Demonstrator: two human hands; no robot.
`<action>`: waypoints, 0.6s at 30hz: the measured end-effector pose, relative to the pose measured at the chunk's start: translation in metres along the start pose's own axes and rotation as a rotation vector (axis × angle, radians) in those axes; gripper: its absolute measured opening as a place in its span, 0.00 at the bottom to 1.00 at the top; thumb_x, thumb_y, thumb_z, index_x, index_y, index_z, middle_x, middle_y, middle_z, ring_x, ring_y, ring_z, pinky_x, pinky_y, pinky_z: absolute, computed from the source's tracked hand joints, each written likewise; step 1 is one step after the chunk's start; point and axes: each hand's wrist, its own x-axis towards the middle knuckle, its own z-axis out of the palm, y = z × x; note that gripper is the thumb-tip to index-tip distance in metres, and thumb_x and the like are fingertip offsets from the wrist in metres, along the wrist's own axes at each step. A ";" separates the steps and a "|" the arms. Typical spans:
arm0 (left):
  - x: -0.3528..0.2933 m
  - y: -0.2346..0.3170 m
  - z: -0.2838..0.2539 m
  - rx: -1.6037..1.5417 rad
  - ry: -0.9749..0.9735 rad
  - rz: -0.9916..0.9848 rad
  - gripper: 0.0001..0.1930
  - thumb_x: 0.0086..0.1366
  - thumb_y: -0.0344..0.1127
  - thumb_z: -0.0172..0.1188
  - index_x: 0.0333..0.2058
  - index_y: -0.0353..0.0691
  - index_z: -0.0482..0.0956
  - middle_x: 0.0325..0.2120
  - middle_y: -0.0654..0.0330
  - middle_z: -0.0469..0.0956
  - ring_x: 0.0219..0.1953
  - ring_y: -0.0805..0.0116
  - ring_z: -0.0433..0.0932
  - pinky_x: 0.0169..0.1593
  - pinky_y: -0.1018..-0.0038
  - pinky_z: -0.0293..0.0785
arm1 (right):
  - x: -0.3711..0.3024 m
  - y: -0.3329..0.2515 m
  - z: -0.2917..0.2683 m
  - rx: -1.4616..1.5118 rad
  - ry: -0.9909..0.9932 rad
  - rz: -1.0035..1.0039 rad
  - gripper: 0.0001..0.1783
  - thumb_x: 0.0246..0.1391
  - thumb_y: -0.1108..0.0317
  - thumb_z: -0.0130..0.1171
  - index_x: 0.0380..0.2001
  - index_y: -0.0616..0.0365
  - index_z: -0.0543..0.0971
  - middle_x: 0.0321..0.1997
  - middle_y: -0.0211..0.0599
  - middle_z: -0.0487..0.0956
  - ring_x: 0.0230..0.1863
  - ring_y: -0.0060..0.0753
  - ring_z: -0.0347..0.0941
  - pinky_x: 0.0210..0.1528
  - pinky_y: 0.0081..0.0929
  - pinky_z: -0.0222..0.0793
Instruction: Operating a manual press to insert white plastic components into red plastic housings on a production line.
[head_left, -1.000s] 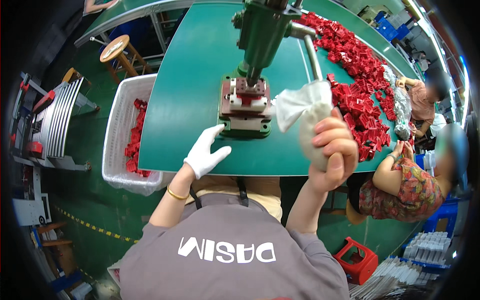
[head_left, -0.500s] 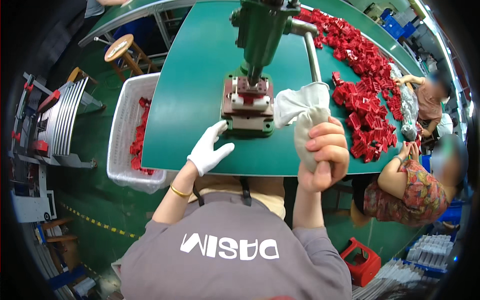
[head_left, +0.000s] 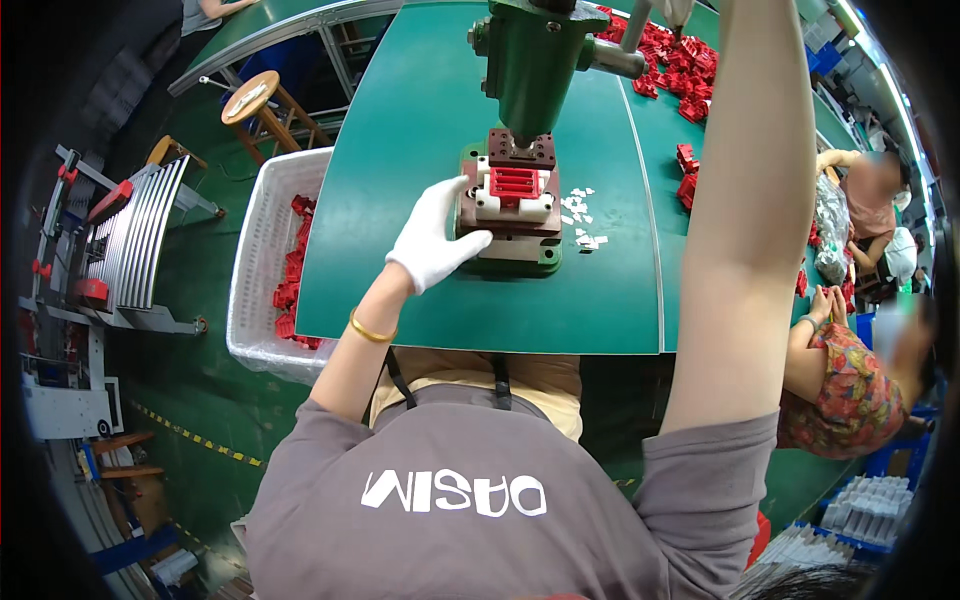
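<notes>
My left hand, in a white glove, is open beside the left of the press fixture, thumb and fingers apart. Its fingertips are at the fixture's edge; whether they touch it I cannot tell. A red plastic part sits in the fixture between white blocks, under the raised brown press head. The green hand press stands above it. My bare right forearm reaches up past the top edge, its hand out of frame. Near it shows the press lever.
Small white pieces lie right of the fixture on the green table. Red parts are heaped at the far right. A white crate with red parts stands at the left. Two people sit at the right, one in a floral top.
My right hand has swung the lever up and away, out of view. The press head has risen, uncovering the red part. My left hand has moved right and up to the fixture.
</notes>
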 end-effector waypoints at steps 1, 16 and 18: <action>0.011 0.003 -0.004 0.005 0.003 0.004 0.42 0.56 0.41 0.68 0.64 0.33 0.58 0.61 0.46 0.63 0.64 0.53 0.64 0.66 0.61 0.62 | -0.002 0.013 -0.007 -0.060 0.006 -0.016 0.18 0.64 0.54 0.49 0.41 0.59 0.75 0.36 0.36 0.75 0.37 0.28 0.73 0.39 0.25 0.67; 0.093 0.013 0.001 -0.283 -0.259 0.052 0.34 0.43 0.39 0.72 0.50 0.37 0.71 0.43 0.53 0.78 0.46 0.60 0.78 0.53 0.68 0.74 | -0.397 -0.025 0.030 0.035 0.236 0.900 0.12 0.67 0.63 0.51 0.43 0.61 0.77 0.34 0.32 0.78 0.35 0.23 0.74 0.40 0.21 0.71; 0.086 0.010 0.004 -0.389 -0.178 0.042 0.34 0.44 0.39 0.72 0.50 0.36 0.71 0.43 0.53 0.78 0.46 0.61 0.77 0.53 0.68 0.74 | -0.425 -0.038 0.041 0.050 0.201 1.007 0.10 0.66 0.66 0.51 0.42 0.62 0.78 0.33 0.32 0.79 0.33 0.21 0.74 0.39 0.19 0.71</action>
